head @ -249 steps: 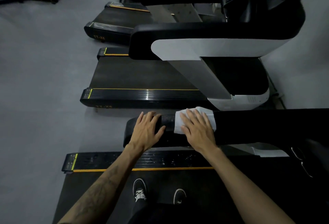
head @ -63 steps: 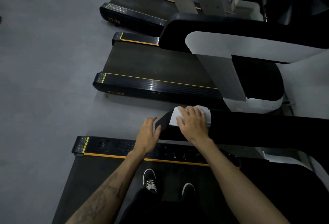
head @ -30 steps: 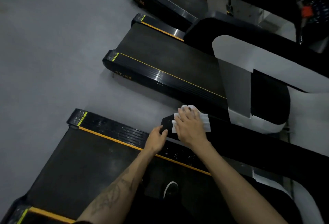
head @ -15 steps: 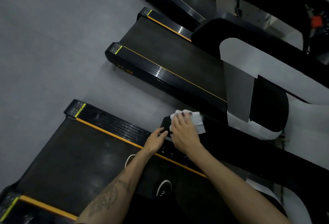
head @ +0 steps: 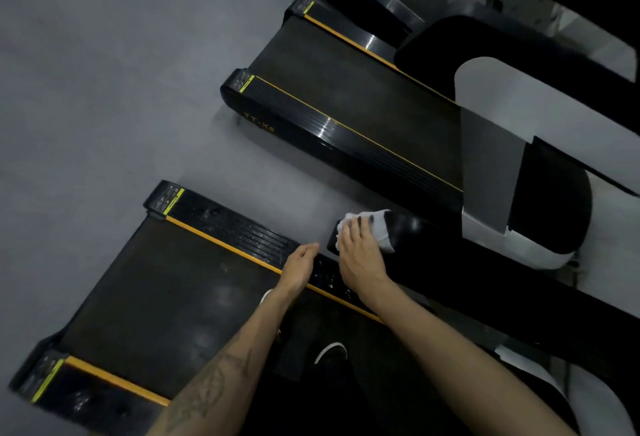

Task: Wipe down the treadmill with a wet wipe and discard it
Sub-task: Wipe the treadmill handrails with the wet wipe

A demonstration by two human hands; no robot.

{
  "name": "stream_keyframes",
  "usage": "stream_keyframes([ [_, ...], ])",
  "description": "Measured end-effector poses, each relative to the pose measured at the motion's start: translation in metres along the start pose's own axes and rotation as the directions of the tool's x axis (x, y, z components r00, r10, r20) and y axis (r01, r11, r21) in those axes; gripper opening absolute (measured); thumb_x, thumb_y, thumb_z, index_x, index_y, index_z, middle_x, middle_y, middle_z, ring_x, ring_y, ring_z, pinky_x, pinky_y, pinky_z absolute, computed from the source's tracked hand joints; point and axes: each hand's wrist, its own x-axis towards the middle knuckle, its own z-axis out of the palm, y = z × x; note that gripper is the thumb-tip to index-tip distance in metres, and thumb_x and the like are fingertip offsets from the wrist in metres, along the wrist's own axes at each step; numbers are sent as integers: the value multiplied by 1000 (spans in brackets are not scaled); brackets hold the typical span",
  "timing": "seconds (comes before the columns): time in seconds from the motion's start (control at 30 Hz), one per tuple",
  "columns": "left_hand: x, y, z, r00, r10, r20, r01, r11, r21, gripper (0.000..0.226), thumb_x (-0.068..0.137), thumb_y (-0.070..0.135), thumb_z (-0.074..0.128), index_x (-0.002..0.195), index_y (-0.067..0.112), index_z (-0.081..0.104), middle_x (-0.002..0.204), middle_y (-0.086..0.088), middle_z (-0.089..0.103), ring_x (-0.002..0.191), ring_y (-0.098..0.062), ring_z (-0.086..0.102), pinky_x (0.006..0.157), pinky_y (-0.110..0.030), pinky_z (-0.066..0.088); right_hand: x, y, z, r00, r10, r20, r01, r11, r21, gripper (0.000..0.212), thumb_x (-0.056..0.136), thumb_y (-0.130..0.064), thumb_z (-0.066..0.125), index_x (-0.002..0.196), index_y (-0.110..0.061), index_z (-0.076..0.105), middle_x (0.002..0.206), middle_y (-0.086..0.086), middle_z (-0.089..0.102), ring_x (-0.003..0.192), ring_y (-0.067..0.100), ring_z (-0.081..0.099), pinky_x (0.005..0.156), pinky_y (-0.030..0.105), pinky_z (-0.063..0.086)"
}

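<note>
**Wipe reaches rail tip, left hand lets go**

Now that your left hand (head: 300,267) has come off the handrail (head: 450,262), it hovers just beside it, fingers relaxed, holding nothing. Your right hand (head: 360,255) presses the wet wipe (head: 379,228) over the rail's very end, fingers curled onto it. This rail looks nearly done; discarding remains.

a gym: treadmills (head: 349,117) in a row.
</note>
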Motion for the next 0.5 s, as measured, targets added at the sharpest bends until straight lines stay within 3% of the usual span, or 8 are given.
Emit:
stream_keyframes([
  [0.07, 1, 0, 1, 1000, -22, 4, 22, 999, -28, 33, 105, 36, 54, 128, 16, 65, 135, -5, 65, 128, -23, 58, 117, -47, 39, -6, -6, 7, 997, -76, -26, 75, 996, -43, 67, 108, -38, 30, 159, 5, 19, 163, 28, 23, 151, 46, 18, 122, 64, 10],
  [0.17, 7, -3, 2, 999, -39, 25, 39, 999, -26, 43, 107, 40, 49, 139, 13, 60, 140, -4, 60, 131, -24, 56, 117, -48, 39, -12, -2, 15, 994, -59, -93, 59, 998, -11, 70, 106, -39, 37, 159, 3, 20, 162, 26, 25, 151, 44, 19, 124, 59, 12],
  [0.37, 18, -15, 7, 998, -53, 40, 54, 998, -22, 50, 108, 44, 44, 145, 14, 54, 144, -5, 58, 129, -24, 55, 115, -47, 40, 38, -17, 4, 997, 24, 69, -20, 997, -69, 70, 109, -44, 31, 161, 0, 17, 166, 27, 18, 153, 46, 15, 124, 62, 11],
  [0.5, 12, -26, -8, 999, -50, 21, 51, 997, -64, 47, 109, 42, 44, 145, 14, 55, 140, -2, 58, 122, -19, 57, 114, -43, 40, 40, -35, 14, 994, -102, 43, 107, 984, -144, 66, 109, -42, 30, 161, -1, 21, 166, 27, 18, 153, 46, 17, 121, 65, 14],
])
